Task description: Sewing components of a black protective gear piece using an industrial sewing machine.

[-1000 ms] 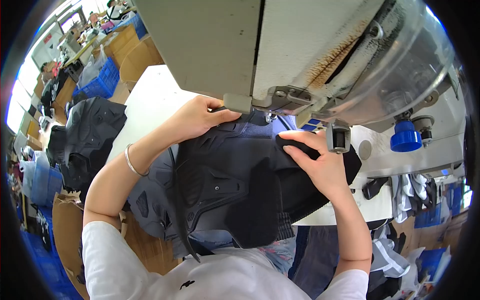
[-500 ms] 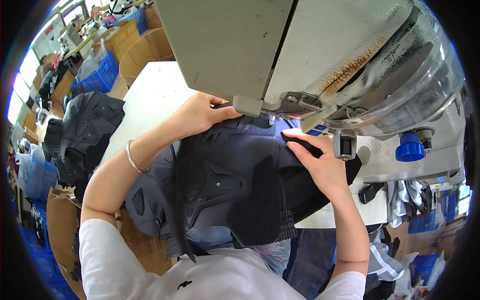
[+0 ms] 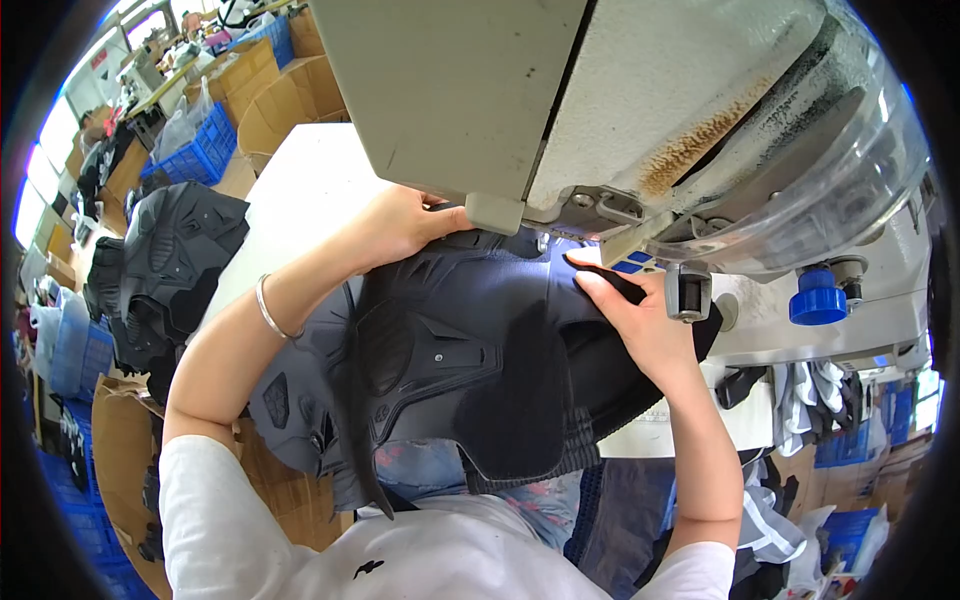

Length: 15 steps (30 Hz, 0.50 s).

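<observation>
A dark grey moulded fabric piece [image 3: 440, 345], with raised panels, a small round stud and a black fuzzy patch, lies across my lap and up onto the white table [image 3: 315, 165]. Its far edge runs beneath the head of a sewing machine [image 3: 450, 100], where a light shines on the fabric. My left hand [image 3: 405, 225] is closed on the far left edge, thumb on top, beside the machine's lower corner. On the other side, my right hand [image 3: 640, 310] pinches a black edge of the same piece, right of the lit spot. The needle area is mostly hidden.
More dark moulded pieces [image 3: 170, 270] are heaped left of the table. Cardboard boxes [image 3: 125, 470] and a blue crate [image 3: 205, 145] stand on the left. A blue knob [image 3: 818, 300] sticks out at the machine's right. Grey and white cloths [image 3: 815, 400] hang at the right.
The fabric has shifted slightly, and its lower right part sits a little further right. Both hands keep their hold in nearly the same places.
</observation>
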### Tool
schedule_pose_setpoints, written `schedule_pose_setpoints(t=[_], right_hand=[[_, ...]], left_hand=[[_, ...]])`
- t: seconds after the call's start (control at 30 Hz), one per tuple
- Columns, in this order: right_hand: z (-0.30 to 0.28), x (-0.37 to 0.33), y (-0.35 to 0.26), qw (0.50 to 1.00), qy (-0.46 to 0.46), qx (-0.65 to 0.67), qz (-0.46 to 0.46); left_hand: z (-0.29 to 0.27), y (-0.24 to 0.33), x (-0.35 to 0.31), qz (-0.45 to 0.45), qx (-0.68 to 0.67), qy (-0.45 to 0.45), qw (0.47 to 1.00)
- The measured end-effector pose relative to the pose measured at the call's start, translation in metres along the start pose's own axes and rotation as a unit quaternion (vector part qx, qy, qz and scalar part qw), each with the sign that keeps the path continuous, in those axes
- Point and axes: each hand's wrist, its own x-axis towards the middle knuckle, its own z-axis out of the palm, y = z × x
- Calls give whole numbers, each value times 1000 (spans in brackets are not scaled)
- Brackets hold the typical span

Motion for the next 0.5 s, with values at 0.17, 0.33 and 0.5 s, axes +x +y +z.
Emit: schedule_pose_setpoints(t=[0.17,0.33,0.5], right_hand=[[0,5,1,999,10,10,-31],[3,-5,-12,998,0,6,70],[3,-10,-9,997,0,-70,30]], left_hand=[[1,11,-1,-22,-39,11,999],[11,-28,13,-206,-222,-164,939],[21,-30,10,-292,-332,-219,870]])
